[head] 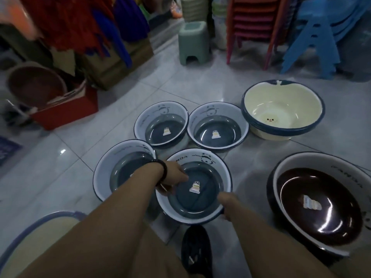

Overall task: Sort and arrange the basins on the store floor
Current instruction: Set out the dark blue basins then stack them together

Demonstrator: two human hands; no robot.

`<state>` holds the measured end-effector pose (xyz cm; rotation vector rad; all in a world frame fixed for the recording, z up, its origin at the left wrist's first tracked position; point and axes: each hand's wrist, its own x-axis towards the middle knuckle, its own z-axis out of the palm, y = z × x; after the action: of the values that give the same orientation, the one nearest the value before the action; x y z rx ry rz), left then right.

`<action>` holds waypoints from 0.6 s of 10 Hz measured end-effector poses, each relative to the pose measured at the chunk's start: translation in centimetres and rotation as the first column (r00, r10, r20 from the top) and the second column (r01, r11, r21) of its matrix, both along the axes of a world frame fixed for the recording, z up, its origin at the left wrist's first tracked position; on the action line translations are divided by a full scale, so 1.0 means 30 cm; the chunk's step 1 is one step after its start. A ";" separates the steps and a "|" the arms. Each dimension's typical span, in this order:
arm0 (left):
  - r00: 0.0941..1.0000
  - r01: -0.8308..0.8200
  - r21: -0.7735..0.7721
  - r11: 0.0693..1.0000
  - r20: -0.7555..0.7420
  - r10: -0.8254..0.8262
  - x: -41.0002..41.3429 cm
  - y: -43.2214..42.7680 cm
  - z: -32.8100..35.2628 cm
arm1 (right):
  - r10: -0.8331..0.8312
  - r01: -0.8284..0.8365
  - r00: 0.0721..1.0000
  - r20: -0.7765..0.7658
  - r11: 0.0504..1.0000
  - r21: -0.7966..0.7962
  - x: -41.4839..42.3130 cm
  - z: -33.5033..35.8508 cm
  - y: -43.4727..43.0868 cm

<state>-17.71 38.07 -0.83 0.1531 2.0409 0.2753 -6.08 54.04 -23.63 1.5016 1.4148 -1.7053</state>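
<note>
Four blue-grey panda basins with white walls stand on the tiled floor. Both hands hold the nearest basin (197, 189). My left hand (173, 178) grips its left rim, fingers reaching inside. My right hand (227, 205) grips the near right rim. A second basin (112, 169) touches it on the left, partly hidden by my left forearm. Two more, the far left basin (161, 123) and the far right basin (217, 127), sit side by side behind. A stack of cream basins (281, 111) stands at the back right. A large brown-bottomed panda basin (319, 205) lies at the right.
A cream basin with a blue rim (30, 237) shows at the lower left. A red box (66, 111) and cardboard boxes stand at the left. A green stool (193, 43), stacked red chairs (253, 27) and blue chairs (317, 41) line the back. My dark shoe (197, 253) is below the held basin.
</note>
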 end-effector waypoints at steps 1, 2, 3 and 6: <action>0.998 -0.023 -0.017 1.000 0.066 0.024 -0.004 0.000 0.012 | -0.092 0.089 0.992 -0.091 0.995 -0.039 -0.002 0.110 -0.025; 0.997 -0.048 -0.109 0.993 0.060 0.055 0.002 -0.022 0.042 | 0.015 -0.007 0.992 -0.124 0.998 0.067 -0.017 0.238 -0.017; 0.996 -0.053 -0.238 0.970 0.055 0.068 0.028 -0.041 0.093 | 0.034 -0.014 0.988 -0.153 0.991 0.131 -0.019 0.280 0.060; 0.971 -0.218 -0.023 0.976 -0.100 0.215 0.235 0.034 0.199 | -0.155 0.210 0.914 -0.376 0.972 0.110 0.213 0.747 0.253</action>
<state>-10.66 39.10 5.16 -0.0801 2.1603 0.3750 0.30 61.64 -1.20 1.4868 1.6616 -2.1242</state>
